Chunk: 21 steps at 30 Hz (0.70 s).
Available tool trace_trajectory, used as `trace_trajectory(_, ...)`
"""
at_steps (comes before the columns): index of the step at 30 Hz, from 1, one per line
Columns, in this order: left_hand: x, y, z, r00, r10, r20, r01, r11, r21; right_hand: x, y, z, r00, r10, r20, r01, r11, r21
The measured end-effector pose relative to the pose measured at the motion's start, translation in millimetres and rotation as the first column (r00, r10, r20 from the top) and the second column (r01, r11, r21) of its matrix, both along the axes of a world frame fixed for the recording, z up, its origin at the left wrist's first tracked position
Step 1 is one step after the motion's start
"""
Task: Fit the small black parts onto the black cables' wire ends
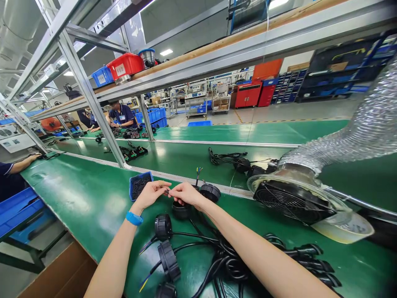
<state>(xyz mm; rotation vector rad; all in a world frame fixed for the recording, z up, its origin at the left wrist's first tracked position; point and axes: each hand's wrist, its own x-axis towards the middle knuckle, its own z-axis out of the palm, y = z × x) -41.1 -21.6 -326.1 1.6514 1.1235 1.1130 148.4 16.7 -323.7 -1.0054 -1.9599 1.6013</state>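
My left hand [151, 193] and my right hand [185, 193] meet fingertip to fingertip above the green bench. Between the pinched fingers is a small dark piece [166, 192], too small to name exactly. Right below my right hand stands a round black cap [181, 210] with its open side up. Another ribbed black cap [210, 192] lies just past my right wrist, beside upright coloured wire ends [197, 174]. Behind my left hand, a blue bin [132, 191] holds many small black pieces. Nearer to me are black caps [169, 260] threaded on cables with bare coloured wires.
Black cables [229, 265] lie bundled under my right forearm. An extractor fan [291, 200] with a silver duct [350, 128] takes up the right side. A metal post [93, 99] and shelf rise ahead. Co-workers [122, 114] sit at the far left.
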Motion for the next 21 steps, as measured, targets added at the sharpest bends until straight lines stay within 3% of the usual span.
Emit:
trace_trajectory(8,3.4,-3.0,5.2,0.997,0.062,-0.040,-0.061,0.998,0.035,-1.4,1.1,-2.5,0.999,-0.040,-0.023,0.040,0.999,0.002)
trace_trajectory(14,2.5,0.9,-1.7,0.997,0.055,0.046,-0.053,0.997,-0.053,0.2,3.4,-3.8,1.000,-0.004,-0.030,0.003,1.000,-0.024)
trace_trajectory(21,9.5,0.8,-1.0,0.969,0.207,0.136,-0.198,0.977,-0.074,6.2,6.5,-6.5,0.999,0.020,-0.033,-0.021,0.999,-0.035)
